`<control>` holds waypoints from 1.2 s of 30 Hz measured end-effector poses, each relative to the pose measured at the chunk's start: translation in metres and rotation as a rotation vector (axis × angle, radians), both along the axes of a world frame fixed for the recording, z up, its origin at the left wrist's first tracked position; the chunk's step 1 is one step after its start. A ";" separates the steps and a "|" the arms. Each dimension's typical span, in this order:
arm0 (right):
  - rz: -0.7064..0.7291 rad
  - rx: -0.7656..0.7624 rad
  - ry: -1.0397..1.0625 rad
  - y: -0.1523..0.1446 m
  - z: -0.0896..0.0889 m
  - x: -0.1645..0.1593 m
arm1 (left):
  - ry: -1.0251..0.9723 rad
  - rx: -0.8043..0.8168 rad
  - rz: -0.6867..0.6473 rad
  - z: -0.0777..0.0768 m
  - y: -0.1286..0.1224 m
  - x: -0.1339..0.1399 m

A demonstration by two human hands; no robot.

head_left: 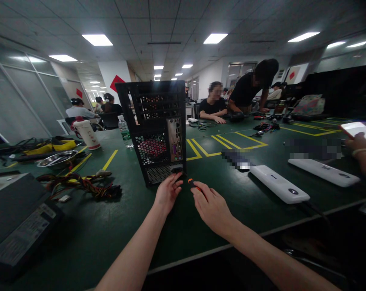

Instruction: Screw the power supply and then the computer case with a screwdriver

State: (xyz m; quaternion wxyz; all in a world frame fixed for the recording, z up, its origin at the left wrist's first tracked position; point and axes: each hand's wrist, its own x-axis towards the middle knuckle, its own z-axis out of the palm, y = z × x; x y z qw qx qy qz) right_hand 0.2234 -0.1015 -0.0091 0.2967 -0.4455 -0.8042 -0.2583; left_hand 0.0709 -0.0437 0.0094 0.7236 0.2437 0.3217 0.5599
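Note:
A black computer case (160, 129) stands upright on the green table, its rear panel with ports and a honeycomb vent facing me. My left hand (168, 192) is at the panel's lower right corner, just below the power socket (177, 169). Its fingers are curled together, and whatever lies between the fingertips is too small to make out. In my right hand (211, 204) is a screwdriver (191, 184) with an orange and black handle. The thin shaft points left toward the case's lower right corner; whether its tip touches a screw cannot be seen.
A power supply unit (22, 218), bundled cables (89, 184), a metal bowl (57, 159), a bottle (125, 132) and a white tumbler (86, 133) are on the left. White power banks (276, 184) lie right. Another person's hand (363, 147) holds a phone at the right edge.

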 end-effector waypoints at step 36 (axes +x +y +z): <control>-0.047 0.018 0.025 -0.002 0.003 0.004 | 0.004 0.020 -0.014 -0.002 0.001 0.000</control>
